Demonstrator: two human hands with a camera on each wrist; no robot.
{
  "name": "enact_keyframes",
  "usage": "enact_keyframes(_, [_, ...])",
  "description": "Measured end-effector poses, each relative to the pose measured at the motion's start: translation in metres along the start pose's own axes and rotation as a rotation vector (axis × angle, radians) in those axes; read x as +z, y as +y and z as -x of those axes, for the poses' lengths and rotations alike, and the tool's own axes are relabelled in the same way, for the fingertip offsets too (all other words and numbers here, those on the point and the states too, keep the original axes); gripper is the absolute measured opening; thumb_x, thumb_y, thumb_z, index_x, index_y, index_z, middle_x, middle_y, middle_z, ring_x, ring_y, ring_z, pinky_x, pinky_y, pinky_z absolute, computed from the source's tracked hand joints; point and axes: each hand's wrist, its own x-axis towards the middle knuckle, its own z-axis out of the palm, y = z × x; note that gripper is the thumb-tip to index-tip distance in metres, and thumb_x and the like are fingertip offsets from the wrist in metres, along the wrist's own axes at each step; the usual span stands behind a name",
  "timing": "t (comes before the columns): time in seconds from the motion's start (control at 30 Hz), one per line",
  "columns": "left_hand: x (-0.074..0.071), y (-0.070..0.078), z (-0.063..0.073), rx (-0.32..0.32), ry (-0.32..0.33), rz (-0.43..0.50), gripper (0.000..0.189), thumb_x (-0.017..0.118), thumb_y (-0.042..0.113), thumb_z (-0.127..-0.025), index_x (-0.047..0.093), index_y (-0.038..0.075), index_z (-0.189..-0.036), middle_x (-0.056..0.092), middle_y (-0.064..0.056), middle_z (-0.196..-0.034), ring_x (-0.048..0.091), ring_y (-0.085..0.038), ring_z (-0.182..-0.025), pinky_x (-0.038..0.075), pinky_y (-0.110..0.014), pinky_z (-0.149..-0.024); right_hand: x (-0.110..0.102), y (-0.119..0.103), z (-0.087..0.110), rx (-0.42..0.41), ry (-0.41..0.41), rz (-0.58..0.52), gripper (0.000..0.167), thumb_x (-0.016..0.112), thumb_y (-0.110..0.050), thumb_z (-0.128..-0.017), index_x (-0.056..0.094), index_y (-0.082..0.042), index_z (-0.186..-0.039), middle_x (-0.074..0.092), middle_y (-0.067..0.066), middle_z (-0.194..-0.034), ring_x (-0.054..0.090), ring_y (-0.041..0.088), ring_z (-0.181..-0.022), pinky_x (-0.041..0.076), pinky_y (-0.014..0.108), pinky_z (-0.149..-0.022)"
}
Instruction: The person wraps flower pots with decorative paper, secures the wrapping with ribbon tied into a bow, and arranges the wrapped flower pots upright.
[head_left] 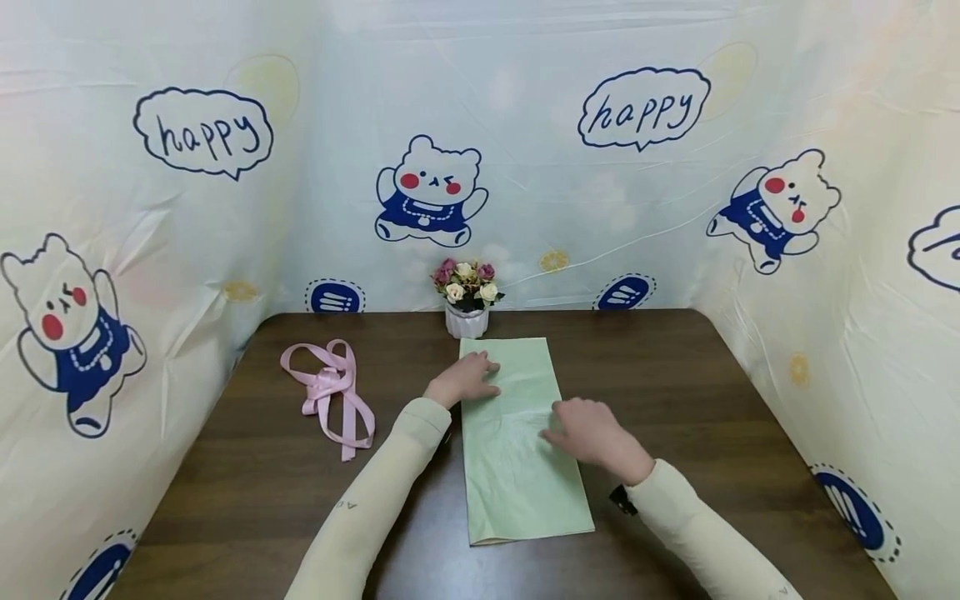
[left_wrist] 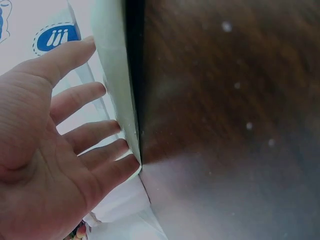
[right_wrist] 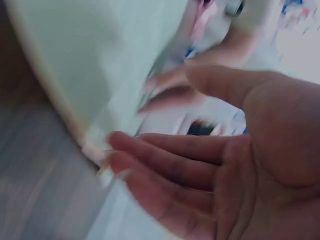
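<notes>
A folded sheet of light green paper point(head_left: 517, 483) lies lengthwise on the table, its front end showing layered edges. My left hand point(head_left: 463, 379) rests at its upper left side, fingers reaching onto the surface. In the left wrist view the straight, spread fingers point(left_wrist: 95, 132) meet the paper's edge. My right hand point(head_left: 592, 433) is at the paper's right edge, about halfway along, with its fingertips over the sheet. The right wrist view is blurred; there the fingers point(right_wrist: 170, 160) are loosely bent beside the paper, with nothing between them and the thumb.
Left of the paper, a looped pink ribbon point(head_left: 333, 383) lies on the brown wooden table point(head_left: 675, 367). A white pot of artificial flowers point(head_left: 467, 321) stands just behind the paper's far end. Printed cloth point(head_left: 525, 167) hangs around the back and sides.
</notes>
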Motion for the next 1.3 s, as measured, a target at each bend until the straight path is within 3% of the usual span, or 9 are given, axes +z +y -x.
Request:
enact_keyframes(0.17, [-0.001,0.001,0.002,-0.002,0.01,0.004,0.056,0.068,0.033,-0.099,0.054,0.01,-0.148,0.034,-0.023,-0.161,0.032,-0.038,-0.149,0.031,-0.048,-0.12,0.002,0.035,-0.026,0.088,0.054,-0.227,0.025,0.069,-0.028,-0.098,0.07,-0.003,-0.101,0.066,0.003,-0.08,0.056,0.016,-0.062,0.048,0.033,-0.055])
enact_keyframes(0.37, [0.002,0.002,0.001,-0.002,0.019,0.013,0.055,0.068,0.033,-0.099,0.054,0.011,-0.148,0.033,-0.022,-0.162,0.03,-0.037,-0.15,0.029,-0.047,-0.121,0.015,0.057,-0.043,0.15,0.009,-0.364,0.02,0.061,-0.024,-0.102,0.069,-0.005,-0.097,0.062,0.003,-0.079,0.053,0.017,-0.064,0.044,0.031,-0.058])
enact_keyframes(0.77, [0.004,0.002,0.002,0.005,0.046,0.002,0.054,0.068,0.032,-0.099,0.055,0.01,-0.147,0.034,-0.024,-0.161,0.031,-0.039,-0.149,0.031,-0.049,-0.12,0.026,0.069,-0.049,0.07,-0.008,-0.511,0.033,0.059,-0.023,-0.102,0.06,-0.009,-0.073,0.046,-0.002,-0.06,0.042,0.013,-0.055,0.039,0.029,-0.058])
enact_keyframes(0.97, [0.006,0.004,0.004,0.064,0.113,-0.055,0.053,0.069,0.028,-0.098,0.056,0.005,-0.145,0.043,-0.026,-0.154,0.038,-0.04,-0.145,0.034,-0.049,-0.118,0.018,0.069,-0.046,-0.019,0.012,-0.627,0.03,0.059,-0.021,-0.103,0.062,-0.003,-0.08,0.045,-0.002,-0.062,0.041,0.014,-0.057,0.04,0.031,-0.062])
enact_keyframes(1.07, [0.007,0.007,0.005,0.137,0.242,-0.041,0.043,0.069,0.02,-0.098,0.063,0.001,-0.135,0.058,-0.023,-0.138,0.052,-0.037,-0.131,0.043,-0.047,-0.11,0.014,0.067,-0.046,-0.056,0.039,-0.66,0.028,0.059,-0.021,-0.103,0.063,0.0,-0.085,0.045,-0.002,-0.064,0.042,0.013,-0.06,0.04,0.03,-0.064])
enact_keyframes(1.17, [0.005,0.015,0.007,0.193,0.392,0.08,0.019,0.064,0.015,-0.099,0.074,0.0,-0.104,0.07,-0.014,-0.099,0.065,-0.027,-0.095,0.054,-0.04,-0.086,0.011,0.064,-0.047,-0.072,0.085,-0.681,0.025,0.06,-0.021,-0.103,0.063,-0.003,-0.085,0.046,-0.002,-0.066,0.043,0.013,-0.061,0.04,0.029,-0.063])
enact_keyframes(1.23, [0.003,0.023,0.01,0.203,0.458,0.193,0.029,0.059,0.016,-0.102,0.069,0.005,-0.077,0.062,-0.007,-0.072,0.059,-0.021,-0.068,0.051,-0.033,-0.067,0.009,0.061,-0.048,-0.08,0.119,-0.703,0.022,0.061,-0.019,-0.102,0.063,-0.005,-0.085,0.047,-0.002,-0.067,0.044,0.012,-0.061,0.04,0.028,-0.063])
enact_keyframes(1.3, [0.0,0.033,0.014,0.194,0.472,0.312,0.046,0.054,0.023,-0.106,0.056,0.01,-0.061,0.051,-0.002,-0.055,0.047,-0.016,-0.051,0.042,-0.029,-0.053,0.007,0.057,-0.049,-0.094,0.153,-0.734,0.019,0.062,-0.018,-0.102,0.063,-0.008,-0.086,0.051,-0.001,-0.07,0.046,0.013,-0.062,0.041,0.027,-0.061])
